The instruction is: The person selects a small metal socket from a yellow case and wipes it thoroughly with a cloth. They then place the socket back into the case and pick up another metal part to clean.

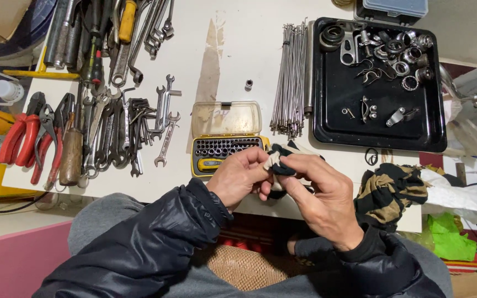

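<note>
Looking down from the head camera, we see two hands meeting just above the near edge of a white table [233,49]: the left hand [237,177] and the right hand [321,193], both in dark puffy sleeves, are closed together on one small black-and-cream striped rag [280,160], pinched between their fingers. Whatever the rag may wrap is hidden inside it. We count one yellow socket-bit case [224,138] with its clear lid raised, lying just behind the left hand; one black tray [327,121] of metal rings and brackets at the far right, too many and too small to count; one bundle of thin steel spokes [291,77] beside the tray; and one lone small socket [248,84] standing on bare table. At the left lies a crowded spread of wrenches [117,132], overlapping so that we cannot count them, with two red-handled pliers [31,135] and one wooden-handled tool [72,157]. A second, larger striped cloth [387,187] hangs over the table's right edge beside crumpled white paper and something green. The top of the tool pile and a blue-lidded box are cut off by the frame. The tabletop is scuffed, with a brownish stain down the middle. Below it we see grey trousers and a woven seat; the surrounding floor is cluttered and hard to make out.
</note>
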